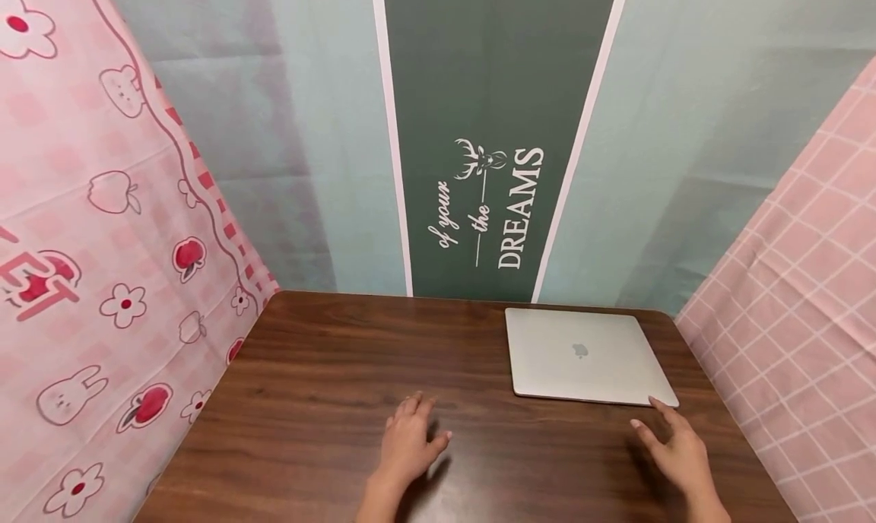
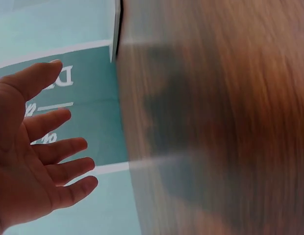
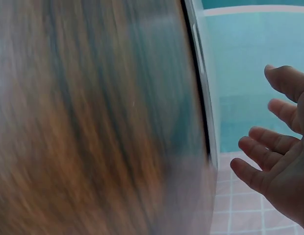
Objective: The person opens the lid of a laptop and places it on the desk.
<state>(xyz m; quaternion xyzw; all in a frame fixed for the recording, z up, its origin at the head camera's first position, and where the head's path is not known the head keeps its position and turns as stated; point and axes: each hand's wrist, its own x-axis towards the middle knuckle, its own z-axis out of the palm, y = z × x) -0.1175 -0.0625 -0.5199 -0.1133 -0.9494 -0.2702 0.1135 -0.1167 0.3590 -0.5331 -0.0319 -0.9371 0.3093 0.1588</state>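
A closed silver laptop [image 1: 582, 359] lies flat at the back right of the brown wooden table [image 1: 328, 386]. My right hand [image 1: 674, 451] is just in front of its near right corner, fingers spread and relaxed; whether a fingertip touches it I cannot tell. In the right wrist view that hand [image 3: 279, 152] holds nothing, and the laptop's thin edge [image 3: 203, 83] shows beside it. Farther left, my left hand [image 1: 408, 443] hovers over the table with loosely extended fingers. The left wrist view shows this hand [image 2: 44, 147] with a bare palm, the laptop [image 2: 115, 29] beyond it.
Behind the table hangs a green and pale blue curtain [image 1: 465, 74] with white lettering. A pink patterned cloth [image 1: 137, 242] borders the left side, and a pink checked cloth [image 1: 807, 280] the right. The table's back edge meets the curtain.
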